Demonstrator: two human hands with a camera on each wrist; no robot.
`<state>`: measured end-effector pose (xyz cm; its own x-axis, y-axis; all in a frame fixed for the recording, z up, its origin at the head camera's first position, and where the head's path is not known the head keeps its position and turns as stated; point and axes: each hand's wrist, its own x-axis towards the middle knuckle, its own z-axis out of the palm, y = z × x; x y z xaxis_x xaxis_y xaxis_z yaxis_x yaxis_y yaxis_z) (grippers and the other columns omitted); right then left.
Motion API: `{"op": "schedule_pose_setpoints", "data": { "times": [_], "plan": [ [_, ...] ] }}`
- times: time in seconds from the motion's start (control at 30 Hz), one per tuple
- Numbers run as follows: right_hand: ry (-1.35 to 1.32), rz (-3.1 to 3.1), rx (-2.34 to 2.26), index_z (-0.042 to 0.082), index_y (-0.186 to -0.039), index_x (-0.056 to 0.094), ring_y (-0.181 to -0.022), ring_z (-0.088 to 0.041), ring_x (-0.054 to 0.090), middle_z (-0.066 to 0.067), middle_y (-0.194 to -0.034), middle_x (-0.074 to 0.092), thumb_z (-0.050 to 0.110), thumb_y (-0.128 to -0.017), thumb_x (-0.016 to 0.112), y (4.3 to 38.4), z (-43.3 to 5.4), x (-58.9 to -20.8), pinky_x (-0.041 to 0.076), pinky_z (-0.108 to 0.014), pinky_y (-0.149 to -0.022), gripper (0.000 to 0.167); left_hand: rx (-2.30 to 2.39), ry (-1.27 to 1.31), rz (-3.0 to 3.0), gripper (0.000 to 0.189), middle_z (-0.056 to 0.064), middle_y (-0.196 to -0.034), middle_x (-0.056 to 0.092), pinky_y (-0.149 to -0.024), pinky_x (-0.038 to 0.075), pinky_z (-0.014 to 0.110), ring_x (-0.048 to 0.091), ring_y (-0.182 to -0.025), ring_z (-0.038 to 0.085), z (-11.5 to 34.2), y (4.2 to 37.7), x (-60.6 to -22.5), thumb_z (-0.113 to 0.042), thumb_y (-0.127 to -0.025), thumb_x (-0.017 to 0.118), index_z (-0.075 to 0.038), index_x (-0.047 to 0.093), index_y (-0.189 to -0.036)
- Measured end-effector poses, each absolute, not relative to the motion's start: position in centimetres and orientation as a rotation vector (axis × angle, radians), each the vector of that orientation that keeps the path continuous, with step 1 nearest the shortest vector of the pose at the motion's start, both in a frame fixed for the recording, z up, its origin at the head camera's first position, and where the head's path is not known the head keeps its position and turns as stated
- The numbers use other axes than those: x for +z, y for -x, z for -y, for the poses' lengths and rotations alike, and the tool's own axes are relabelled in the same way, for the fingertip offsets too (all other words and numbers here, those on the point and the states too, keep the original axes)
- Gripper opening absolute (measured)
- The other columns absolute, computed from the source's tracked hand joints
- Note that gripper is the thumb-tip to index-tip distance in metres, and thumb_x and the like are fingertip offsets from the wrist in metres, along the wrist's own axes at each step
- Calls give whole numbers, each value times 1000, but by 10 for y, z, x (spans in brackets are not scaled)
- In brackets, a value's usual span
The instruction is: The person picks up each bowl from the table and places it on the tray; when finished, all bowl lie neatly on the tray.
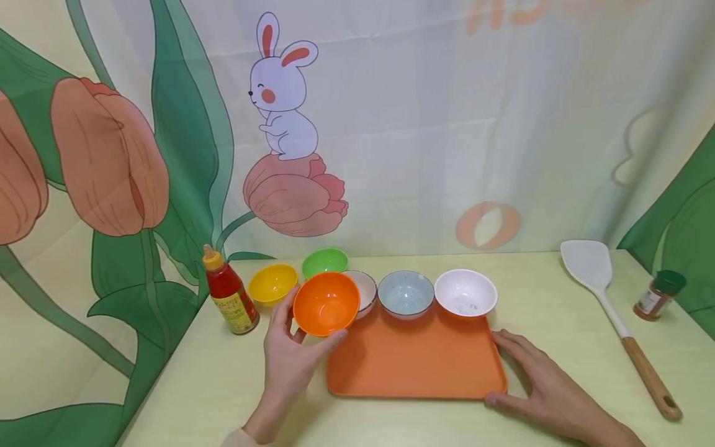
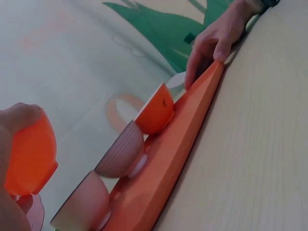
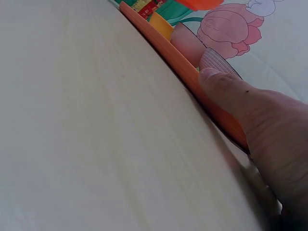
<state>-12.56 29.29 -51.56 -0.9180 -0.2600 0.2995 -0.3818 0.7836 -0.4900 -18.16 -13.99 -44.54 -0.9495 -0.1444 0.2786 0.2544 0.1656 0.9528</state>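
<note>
My left hand [image 1: 293,357] holds an orange bowl [image 1: 326,304] by its side, raised over the left end of an orange tray [image 1: 419,372]. Thumb and fingers sit on opposite sides of the bowl, which tips toward the head camera. Along the tray's back stand a pale bowl [image 1: 365,292], partly hidden by the orange one, a grey-blue bowl [image 1: 406,293] and a bowl white inside and orange outside [image 1: 465,292]. At the tray's right end rests my right hand [image 1: 544,388], fingers extended against the side and thumb at the front corner [image 3: 224,86].
Left of the tray are a yellow bowl [image 1: 274,284], a green bowl [image 1: 325,262] and a red sauce bottle [image 1: 231,295]. A white spatula with a wooden handle [image 1: 620,323] and a green-capped spice jar [image 1: 659,296] are at right. A printed curtain [image 1: 402,155] hangs behind the table.
</note>
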Motion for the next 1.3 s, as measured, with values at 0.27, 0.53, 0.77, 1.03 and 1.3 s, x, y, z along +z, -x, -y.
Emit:
{"op": "schedule_pose_setpoints", "data": {
  "times": [0.27, 0.53, 0.77, 1.03, 1.3],
  "plan": [
    [-493, 2788, 844, 12, -165, 50, -152, -45, 50, -17, -168, 50, 65, -83, 93, 127, -291, -514, 47, -75, -113, 107, -1981, 324, 2090, 107, -2, -156, 55, -113, 58, 33, 56, -145, 20, 106, 177, -436, -10, -70, 108, -21, 54, -162],
    [-496, 2789, 884, 10, -165, 50, -151, -49, 49, -21, -169, 48, 66, -84, 91, 127, -292, -514, 46, -79, -113, 107, -2082, 525, 2065, 105, 5, -152, 56, -116, 56, 34, 63, -138, 26, 73, 172, -435, -6, -68, 107, -21, 56, -159],
    [-456, 2830, 922, 11, -166, 49, -152, -50, 47, -21, -171, 45, 74, -84, 86, 127, -292, -516, 44, -81, -115, 110, -2087, 564, 2143, 108, 2, -148, 59, -110, 61, 31, 69, -131, 20, 47, 170, -439, -13, -68, 108, -18, 54, -160],
    [-498, 2786, 907, 10, -165, 51, -151, -49, 50, -20, -169, 49, 69, -83, 90, 128, -292, -514, 46, -79, -113, 108, -2068, 566, 2251, 106, -6, -143, 63, -114, 56, 27, 66, -132, 15, 25, 168, -448, -22, -67, 110, -19, 56, -159],
    [-452, 2825, 944, 10, -163, 51, -151, -51, 50, -21, -169, 49, 75, -81, 89, 130, -292, -510, 46, -81, -113, 112, -2000, 607, 2358, 103, -14, -143, 64, -112, 58, 28, 67, -126, 11, 6, 169, -458, -29, -69, 109, -23, 58, -159]
  ]
}}
